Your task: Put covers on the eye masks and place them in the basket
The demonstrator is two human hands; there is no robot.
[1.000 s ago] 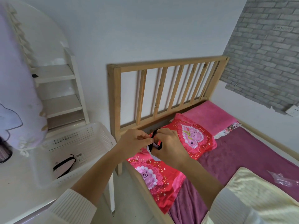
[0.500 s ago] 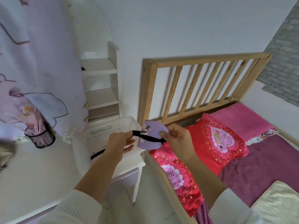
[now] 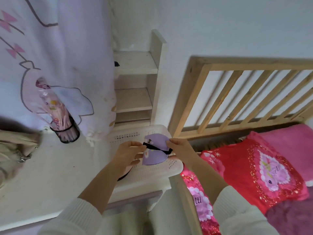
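a: what's the eye mask [image 3: 156,150] like from the head view?

b: lilac, rounded, with small cartoon prints on the fabric and a black strap [image 3: 158,148] running across its face. it's tilted, one lobe up, the other down.

a: and who has it?

b: both hands. the left hand [image 3: 128,154] pinches the strap end at the mask's left edge, fingers closed on it. the right hand [image 3: 180,148] is closed on the mask's right edge, thumb on top where the strap meets the rim.

a: where is it, exactly?

b: held in the air right over the white basket [image 3: 152,172], which sits on the white desk [image 3: 50,175] just beside the wooden headboard [image 3: 237,99]. it isn't resting on the basket.

a: count things for me.

b: one lilac mask in the hands. below the left wrist, inside the basket, a second black strap [image 3: 124,175] curves out next to a pale pink patch; that looks like one more mask, though most of it is hidden by the arm. one basket. two hands, two cream sleeves. on the bed, i count two red patterned pillows [image 3: 254,170] and one plain pink pillow [image 3: 288,143]. one dark mesh cup [image 3: 66,131] on the desk, holding a wrapped bundle. one white shelf unit [image 3: 135,85] behind the basket.

a: is the mask in a cover?

b: i can't tell from here.
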